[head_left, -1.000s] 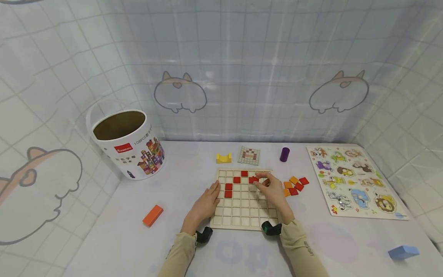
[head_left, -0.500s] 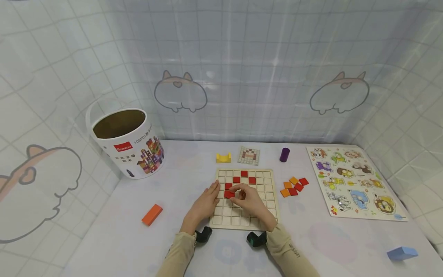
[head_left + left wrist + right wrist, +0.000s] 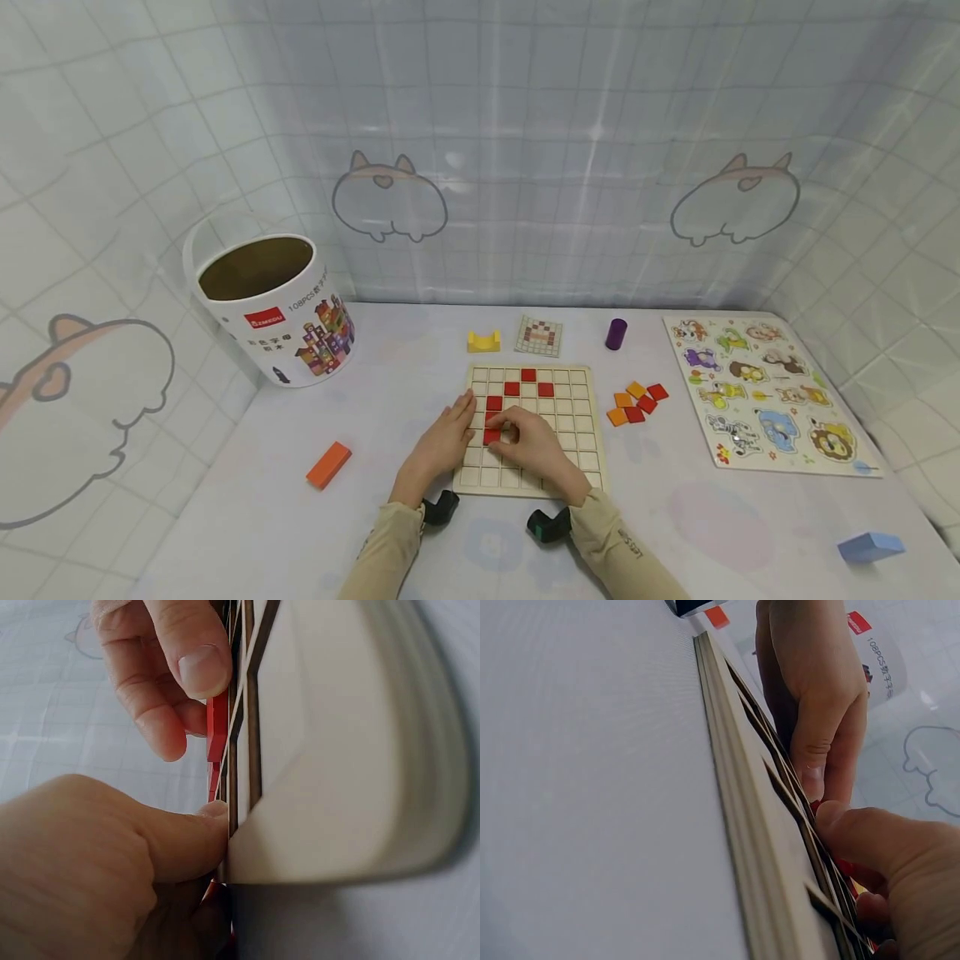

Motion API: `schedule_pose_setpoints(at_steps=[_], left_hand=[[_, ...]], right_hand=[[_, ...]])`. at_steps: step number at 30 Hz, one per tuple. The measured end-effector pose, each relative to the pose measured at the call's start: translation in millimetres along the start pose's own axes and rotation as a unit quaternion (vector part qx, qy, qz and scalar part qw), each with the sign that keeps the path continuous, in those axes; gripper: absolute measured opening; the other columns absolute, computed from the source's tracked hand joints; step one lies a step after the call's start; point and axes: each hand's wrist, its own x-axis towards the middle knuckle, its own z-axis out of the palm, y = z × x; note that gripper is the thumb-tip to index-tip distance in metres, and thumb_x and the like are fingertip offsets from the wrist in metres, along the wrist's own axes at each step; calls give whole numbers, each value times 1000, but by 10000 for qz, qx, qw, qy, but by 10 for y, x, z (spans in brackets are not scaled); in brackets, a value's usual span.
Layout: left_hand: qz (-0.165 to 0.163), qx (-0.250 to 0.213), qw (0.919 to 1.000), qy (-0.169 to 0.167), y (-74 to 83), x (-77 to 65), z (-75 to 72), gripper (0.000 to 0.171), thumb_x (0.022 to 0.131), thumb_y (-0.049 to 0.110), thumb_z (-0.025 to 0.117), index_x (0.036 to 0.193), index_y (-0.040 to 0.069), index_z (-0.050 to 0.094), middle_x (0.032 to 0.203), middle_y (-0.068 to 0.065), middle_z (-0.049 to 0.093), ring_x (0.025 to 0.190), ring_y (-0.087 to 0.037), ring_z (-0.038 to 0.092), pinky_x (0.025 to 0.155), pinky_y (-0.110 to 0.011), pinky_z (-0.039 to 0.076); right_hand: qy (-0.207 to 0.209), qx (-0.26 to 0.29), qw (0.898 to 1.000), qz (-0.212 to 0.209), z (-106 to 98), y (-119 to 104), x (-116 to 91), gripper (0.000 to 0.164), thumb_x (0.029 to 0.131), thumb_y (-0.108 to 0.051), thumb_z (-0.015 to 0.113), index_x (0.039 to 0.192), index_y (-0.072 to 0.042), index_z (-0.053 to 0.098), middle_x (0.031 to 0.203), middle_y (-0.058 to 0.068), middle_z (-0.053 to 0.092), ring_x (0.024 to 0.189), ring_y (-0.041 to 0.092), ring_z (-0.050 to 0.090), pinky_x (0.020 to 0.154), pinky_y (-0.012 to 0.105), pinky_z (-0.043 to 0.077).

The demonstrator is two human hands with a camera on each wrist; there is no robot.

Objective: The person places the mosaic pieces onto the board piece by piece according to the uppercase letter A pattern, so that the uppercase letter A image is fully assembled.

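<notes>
A pale wooden grid board lies on the table, with several red square tiles in its upper and left cells. My left hand rests along the board's left edge, fingers extended; the left wrist view shows its thumb at the rim. Over the left columns my right hand pinches a red tile between thumb and index finger, just below the red tiles of that column. The same tile appears edge-on under the right fingertips in the left wrist view, close against the grid.
Loose orange and red tiles lie right of the board. Behind it are a yellow block, a pattern card and a purple cylinder. A bucket, an orange block, an animal puzzle and a blue block stand farther out.
My right hand has moved from the board's upper right to its left columns, carrying a red tile, then slightly nearer me. My left hand has stayed in place.
</notes>
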Motion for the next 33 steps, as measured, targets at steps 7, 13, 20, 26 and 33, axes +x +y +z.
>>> schedule_pose_setpoints(at_steps=[7, 13, 20, 26, 33], left_hand=[[3, -39, 10000, 42, 6, 1, 4, 54, 101, 13, 48, 149, -4, 31, 159, -17, 25, 147, -33, 28, 121, -50, 25], [8, -49, 10000, 46, 8, 4, 3, 54, 100, 13, 48, 149, -4, 31, 160, -16, 25, 147, -33, 27, 121, -50, 24], [18, -97, 9999, 44, 3, -6, 8, 54, 100, 12, 48, 149, -4, 32, 159, -17, 25, 147, -33, 26, 122, -49, 24], [51, -154, 9998, 67, 1, -11, 4, 54, 100, 11, 48, 148, -6, 32, 159, -18, 25, 147, -34, 27, 121, -50, 24], [90, -135, 9998, 123, 1, -8, 17, 53, 100, 11, 48, 148, -6, 32, 158, -19, 26, 146, -34, 27, 121, -51, 25]], right_hand=[[58, -211, 9997, -118, 0, -7, 11, 25, 79, -14, 79, 102, -17, 72, 89, -9, 63, 67, 1, 47, 60, 16, 43], [13, -198, 9998, -86, -7, -7, 11, 25, 80, -14, 79, 103, -18, 72, 88, -9, 64, 66, 1, 47, 60, 16, 43], [-77, -109, 9999, -72, -4, -7, 8, 24, 81, -13, 77, 104, -19, 73, 90, -9, 66, 67, 2, 48, 61, 17, 44], [-20, 368, 9993, -88, -37, 20, 18, 24, 83, -12, 76, 106, -13, 71, 96, -2, 69, 67, 2, 50, 61, 16, 47], [404, 941, 9943, 311, -319, -18, 30, 24, 87, -13, 72, 110, -7, 70, 102, 8, 70, 69, 6, 52, 62, 18, 46]])
